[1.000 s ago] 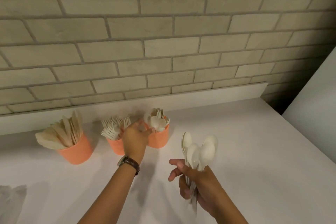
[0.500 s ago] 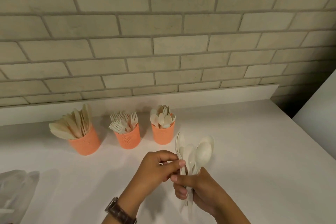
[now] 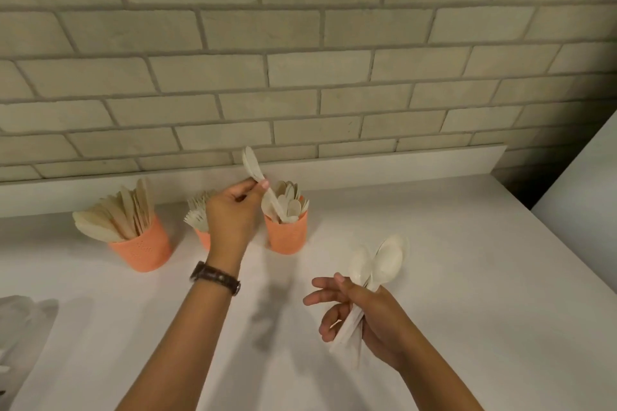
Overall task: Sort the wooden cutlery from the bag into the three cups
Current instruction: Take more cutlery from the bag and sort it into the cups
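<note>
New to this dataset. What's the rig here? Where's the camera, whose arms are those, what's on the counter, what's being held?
There is no robot: these are a person's two bare hands, filmed by one wide-angle camera worn on their head, looking forward and down. On the white counter stand three orange cups: the knife cup, the fork cup, partly hidden by the left hand, and the spoon cup. A clear bag lies at the left edge. The left hand, with a wristwatch on that wrist, pinches one wooden spoon, bowl up, handle angled down toward the spoon cup. The right hand grips a bundle of spoons, bowls up.
</note>
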`<move>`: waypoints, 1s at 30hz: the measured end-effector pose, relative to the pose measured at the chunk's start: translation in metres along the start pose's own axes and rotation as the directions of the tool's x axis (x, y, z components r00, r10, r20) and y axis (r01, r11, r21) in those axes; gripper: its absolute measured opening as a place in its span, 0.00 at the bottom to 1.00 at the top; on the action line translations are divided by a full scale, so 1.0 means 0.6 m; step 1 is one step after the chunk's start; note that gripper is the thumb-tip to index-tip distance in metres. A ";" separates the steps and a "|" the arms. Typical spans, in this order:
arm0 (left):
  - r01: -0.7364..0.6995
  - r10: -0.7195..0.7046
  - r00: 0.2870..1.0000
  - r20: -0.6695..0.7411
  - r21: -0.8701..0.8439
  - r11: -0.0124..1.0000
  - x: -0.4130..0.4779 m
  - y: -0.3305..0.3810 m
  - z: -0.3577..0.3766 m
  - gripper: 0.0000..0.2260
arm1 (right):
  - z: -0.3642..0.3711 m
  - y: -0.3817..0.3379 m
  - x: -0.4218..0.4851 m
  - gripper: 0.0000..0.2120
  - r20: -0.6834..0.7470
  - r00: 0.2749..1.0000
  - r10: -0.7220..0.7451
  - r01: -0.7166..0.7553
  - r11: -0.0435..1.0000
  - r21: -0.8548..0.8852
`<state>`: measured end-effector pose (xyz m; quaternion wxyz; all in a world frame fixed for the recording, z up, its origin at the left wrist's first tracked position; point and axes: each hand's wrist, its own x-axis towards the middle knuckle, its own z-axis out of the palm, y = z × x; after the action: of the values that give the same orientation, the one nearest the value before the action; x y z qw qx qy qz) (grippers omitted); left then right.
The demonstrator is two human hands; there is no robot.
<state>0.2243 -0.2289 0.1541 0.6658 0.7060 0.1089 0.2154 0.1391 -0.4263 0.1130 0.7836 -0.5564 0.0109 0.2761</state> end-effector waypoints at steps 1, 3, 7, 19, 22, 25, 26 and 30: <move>-0.018 0.019 1.000 -0.022 0.026 0.999 0.009 -0.016 0.007 0.03 | -0.004 0.000 -0.003 0.21 -0.004 1.000 0.000 0.000 1.000 -0.011; -0.027 0.030 0.999 -0.020 0.132 0.991 0.022 -0.053 0.023 0.04 | -0.009 -0.003 -0.005 0.21 -0.012 1.000 -0.007 0.007 0.999 -0.035; 0.020 -0.015 1.000 -0.015 0.361 0.932 0.019 -0.111 0.050 0.07 | -0.016 -0.012 0.001 0.19 -0.020 0.999 -0.031 0.028 0.990 -0.138; 0.130 -0.150 0.987 0.065 0.241 0.962 -0.093 -0.067 0.036 0.13 | -0.009 -0.028 0.015 0.15 -0.021 1.000 -0.006 0.004 0.994 -0.106; 0.274 -0.311 0.880 0.360 0.149 0.950 -0.152 -0.033 0.022 0.06 | -0.007 -0.033 0.010 0.11 0.100 0.995 -0.017 0.022 0.998 -0.054; 0.226 -0.277 0.839 0.468 0.163 0.960 -0.180 -0.017 0.008 0.10 | -0.008 -0.036 0.004 0.09 0.242 0.970 -0.018 0.035 0.997 -0.067; 0.199 -0.263 0.838 0.478 0.180 0.963 -0.184 -0.014 0.005 0.11 | -0.008 -0.035 0.003 0.11 0.259 0.966 -0.008 0.031 0.996 -0.085; 0.094 -0.218 0.843 0.492 0.263 0.960 -0.196 -0.006 0.002 0.17 | 0.003 -0.023 0.000 0.13 0.179 0.984 0.007 0.043 0.962 -0.271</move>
<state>0.1214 -0.2814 0.1321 0.6003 0.7982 0.0080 -0.0508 0.1447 -0.4279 0.1257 0.6995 -0.6324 -0.1027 0.3166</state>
